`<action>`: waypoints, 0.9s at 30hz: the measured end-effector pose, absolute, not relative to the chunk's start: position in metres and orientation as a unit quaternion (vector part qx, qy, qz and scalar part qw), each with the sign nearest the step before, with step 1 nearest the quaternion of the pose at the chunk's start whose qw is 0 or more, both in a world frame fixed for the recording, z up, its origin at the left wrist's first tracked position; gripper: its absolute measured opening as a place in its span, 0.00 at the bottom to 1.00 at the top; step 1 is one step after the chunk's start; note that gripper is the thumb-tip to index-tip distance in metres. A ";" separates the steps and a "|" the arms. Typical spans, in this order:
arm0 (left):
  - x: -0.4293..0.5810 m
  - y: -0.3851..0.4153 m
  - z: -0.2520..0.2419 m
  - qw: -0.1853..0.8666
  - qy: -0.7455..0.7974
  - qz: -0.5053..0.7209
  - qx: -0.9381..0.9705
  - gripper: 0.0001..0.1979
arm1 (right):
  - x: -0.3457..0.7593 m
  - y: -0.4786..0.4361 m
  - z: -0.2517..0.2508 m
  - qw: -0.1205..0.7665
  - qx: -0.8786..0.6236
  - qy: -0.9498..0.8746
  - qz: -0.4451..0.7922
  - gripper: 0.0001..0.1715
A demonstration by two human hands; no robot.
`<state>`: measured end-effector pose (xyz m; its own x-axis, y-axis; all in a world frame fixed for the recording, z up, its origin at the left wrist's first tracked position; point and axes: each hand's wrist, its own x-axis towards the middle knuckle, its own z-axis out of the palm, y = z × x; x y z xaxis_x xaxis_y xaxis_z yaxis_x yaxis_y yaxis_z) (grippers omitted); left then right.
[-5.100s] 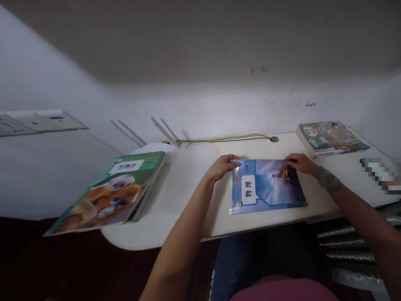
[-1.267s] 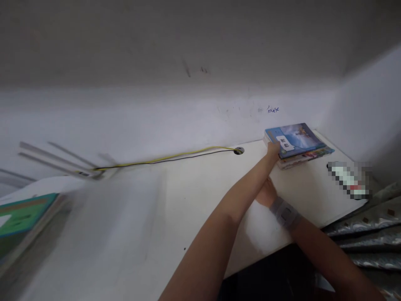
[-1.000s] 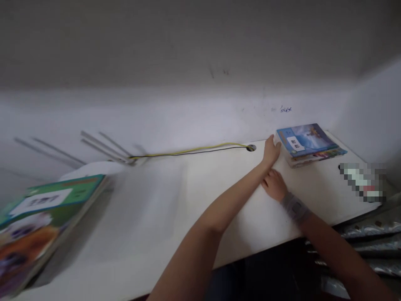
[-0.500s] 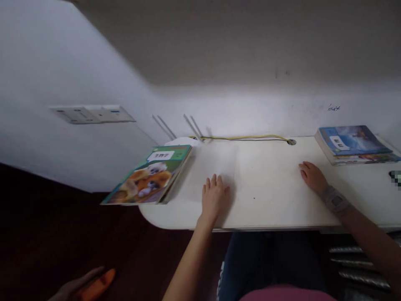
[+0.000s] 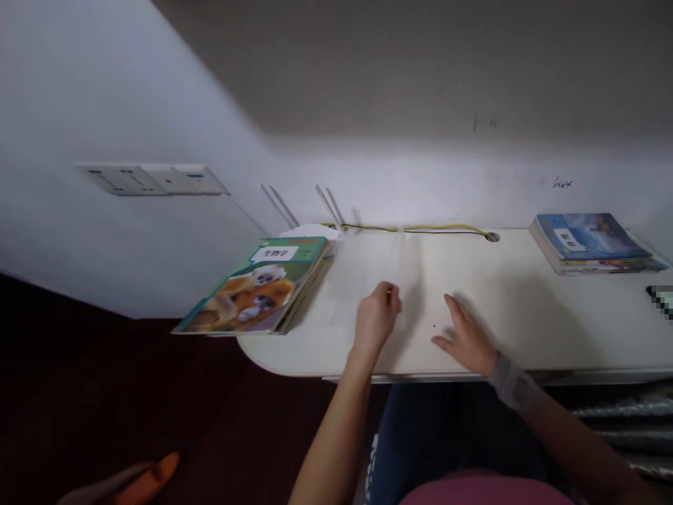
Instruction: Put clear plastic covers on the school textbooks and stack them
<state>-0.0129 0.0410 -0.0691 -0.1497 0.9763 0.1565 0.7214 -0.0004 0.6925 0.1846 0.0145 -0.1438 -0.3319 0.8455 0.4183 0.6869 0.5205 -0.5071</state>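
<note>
A faint, see-through sheet (image 5: pixel 362 270) lies on the white desk (image 5: pixel 463 273), its outline hard to make out. My left hand (image 5: pixel 377 317) is closed at the sheet's right side, fingers curled in a pinch on what looks like its edge; the fingertips are partly hidden. To the right, my right hand (image 5: pixel 467 340) hovers low over the desk or rests on it, thumb and fingers apart, holding nothing. A watch (image 5: pixel 515 386) is on that wrist. Left of the sheet sits a stack of books (image 5: pixel 257 287), a biology textbook with golden monkeys on top.
Behind the book stack stands a white router (image 5: pixel 310 230) with upright antennas. Yellow and black cables (image 5: pixel 420 229) run along the wall into a desk hole (image 5: pixel 493 237). More books (image 5: pixel 594 242) lie at the right, near a dark-edged device (image 5: pixel 660 298). Wall sockets (image 5: pixel 158 179) are at the left.
My left hand has gone from spread fingers to a closed pinch, a little further right. My right hand has moved left and nearer, towards the left hand.
</note>
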 end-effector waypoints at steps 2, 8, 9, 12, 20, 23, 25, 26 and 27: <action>0.017 0.032 -0.052 0.280 0.584 0.415 0.639 0.12 | 0.156 0.003 -0.144 0.403 -0.499 -0.752 0.152 0.55; 0.045 -0.002 -0.003 0.356 0.395 0.617 0.580 0.15 | 0.194 0.008 -0.124 0.566 -0.554 -0.606 0.069 0.28; 0.039 -0.003 -0.002 0.351 0.394 0.642 0.555 0.15 | 0.211 0.009 -0.118 0.574 -0.555 -0.601 0.034 0.26; 0.016 0.009 -0.023 0.359 0.419 0.686 0.474 0.16 | 0.249 -0.001 -0.103 0.571 -0.529 -0.625 -0.056 0.31; -0.037 0.016 -0.130 0.329 0.691 0.475 0.435 0.20 | 0.253 -0.014 -0.118 0.225 -0.539 -0.806 -0.098 0.31; -0.042 0.008 -0.133 0.271 0.737 0.366 0.499 0.20 | 0.262 -0.009 -0.140 0.122 -0.571 -0.808 -0.075 0.29; -0.040 0.007 -0.131 0.219 0.757 0.303 0.537 0.20 | 0.276 -0.009 -0.152 0.090 -0.589 -0.800 -0.072 0.29; -0.038 0.007 -0.129 0.191 0.767 0.264 0.553 0.20 | 0.284 -0.010 -0.156 0.082 -0.595 -0.796 -0.074 0.29; -0.035 0.008 -0.127 0.164 0.776 0.221 0.567 0.21 | 0.292 -0.011 -0.160 0.078 -0.598 -0.794 -0.075 0.29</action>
